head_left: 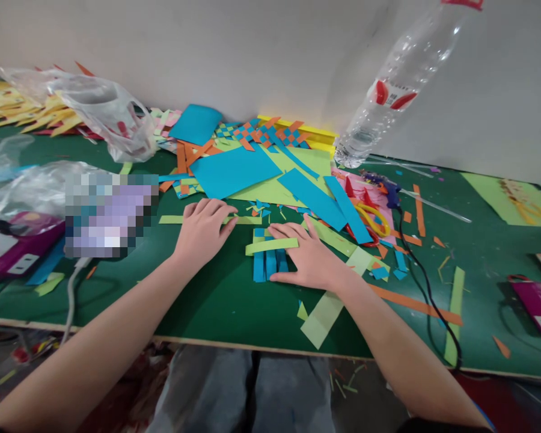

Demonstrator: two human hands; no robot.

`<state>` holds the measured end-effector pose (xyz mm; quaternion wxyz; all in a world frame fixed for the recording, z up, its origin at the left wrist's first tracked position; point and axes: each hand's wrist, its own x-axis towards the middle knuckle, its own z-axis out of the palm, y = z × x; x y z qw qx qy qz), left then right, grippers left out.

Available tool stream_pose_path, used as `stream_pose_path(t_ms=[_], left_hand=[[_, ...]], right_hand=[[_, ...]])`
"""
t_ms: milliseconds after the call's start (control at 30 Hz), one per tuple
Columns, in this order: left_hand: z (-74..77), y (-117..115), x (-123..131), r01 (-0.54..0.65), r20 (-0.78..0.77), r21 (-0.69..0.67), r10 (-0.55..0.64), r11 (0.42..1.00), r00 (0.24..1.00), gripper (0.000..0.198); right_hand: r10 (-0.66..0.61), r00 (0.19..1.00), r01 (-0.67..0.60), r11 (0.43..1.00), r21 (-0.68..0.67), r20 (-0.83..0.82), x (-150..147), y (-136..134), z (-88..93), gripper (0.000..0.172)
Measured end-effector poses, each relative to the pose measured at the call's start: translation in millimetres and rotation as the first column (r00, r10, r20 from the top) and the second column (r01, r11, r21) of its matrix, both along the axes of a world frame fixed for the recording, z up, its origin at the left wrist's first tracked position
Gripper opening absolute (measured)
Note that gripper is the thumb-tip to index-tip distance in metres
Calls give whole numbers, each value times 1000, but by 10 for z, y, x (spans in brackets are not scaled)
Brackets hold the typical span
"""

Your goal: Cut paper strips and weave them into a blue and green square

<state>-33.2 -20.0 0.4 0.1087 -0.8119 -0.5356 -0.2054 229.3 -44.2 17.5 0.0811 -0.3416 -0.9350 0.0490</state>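
Observation:
My right hand lies flat, fingers stretched, on several blue paper strips set side by side on the green table. A light green strip runs across those blue strips under my fingertips. My left hand rests palm down with fingers spread on another light green strip just to the left. Neither hand grips anything.
Behind lie blue paper sheets, light green paper, woven blue-orange mats, yellow-handled scissors, a glue gun with black cord, and a clear plastic bottle. Plastic bags and a purple device sit left.

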Motion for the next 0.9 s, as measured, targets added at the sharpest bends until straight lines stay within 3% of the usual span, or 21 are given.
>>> stream_pose_path(t_ms=[133,300,467,533,633,733,800,900], left_hand=[[21,-21,21,105,-27,-41,-106,994,994,28],[-22,-18,36,124,-50,-102,-129,987,990,32],[19,-46,74,142,22,-119,-141,983,990,36],[65,-70,88,232,95,-115,-222,966,970,33],[124,-106,106,436,186,-80,-416,897,890,28],[146,-129,116,523,237,-15,-506,852,830,33],[146,-135,115,532,251,32,-523,846,815,37],[144,-137,108,516,264,67,-513,854,816,36]], right_hand=[[2,1000,-2,1000,12,20,3,13,-5,75],[-2,1000,2,1000,14,-10,-6,9,-4,80],[10,992,-2,998,63,-126,-12,3,32,59],[15,978,2,997,80,-206,-23,-1,45,46],[36,952,6,991,135,-304,-53,-14,51,32],[72,944,-20,987,162,-323,-80,-31,55,24],[102,950,-62,988,142,-296,-86,-41,66,24],[126,961,-110,991,77,-246,-80,-51,87,37]])
